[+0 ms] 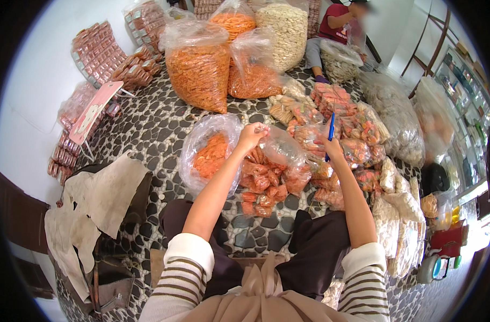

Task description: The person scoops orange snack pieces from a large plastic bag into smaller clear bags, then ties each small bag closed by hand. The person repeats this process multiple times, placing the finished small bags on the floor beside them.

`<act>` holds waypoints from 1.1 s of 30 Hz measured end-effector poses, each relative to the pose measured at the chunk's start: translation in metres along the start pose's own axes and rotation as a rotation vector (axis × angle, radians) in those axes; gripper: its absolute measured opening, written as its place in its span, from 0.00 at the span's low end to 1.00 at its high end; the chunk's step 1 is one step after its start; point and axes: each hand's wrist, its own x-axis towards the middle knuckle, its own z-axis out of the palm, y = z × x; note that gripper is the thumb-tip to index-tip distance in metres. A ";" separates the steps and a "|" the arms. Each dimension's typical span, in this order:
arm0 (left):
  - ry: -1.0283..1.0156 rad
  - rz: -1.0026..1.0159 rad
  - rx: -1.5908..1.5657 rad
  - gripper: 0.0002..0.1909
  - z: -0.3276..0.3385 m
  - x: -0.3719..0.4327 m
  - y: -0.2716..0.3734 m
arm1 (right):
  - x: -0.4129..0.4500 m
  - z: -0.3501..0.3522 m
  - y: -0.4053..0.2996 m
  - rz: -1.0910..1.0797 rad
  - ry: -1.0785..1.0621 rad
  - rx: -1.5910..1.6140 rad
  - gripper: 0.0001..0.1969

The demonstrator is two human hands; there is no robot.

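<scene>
My left hand [252, 136] pinches the edge of a clear plastic bag [283, 147], which stretches to the right over the packets below. In my right hand [332, 149] is a slim blue pen-like tool [331, 131], held upright; whether these fingers also touch the bag cannot be made out. To the left of my left forearm, an open clear bag [188, 141] holds loose orange snack pieces [212, 155]. Small filled orange packets [265, 177] are heaped between my forearms, several of them lying near my knees.
Large bags of orange snacks [198, 76] and pale chips [283, 36] stand at the back. Packed bundles [333, 100] pile up on the right. A pink folding table [94, 112] and a torn-covered chair [96, 201] are left. A person [337, 28] sits at the back right.
</scene>
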 end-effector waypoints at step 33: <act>0.091 0.226 0.255 0.27 0.050 -0.019 -0.143 | 0.023 0.007 0.077 -0.015 0.132 -0.409 0.16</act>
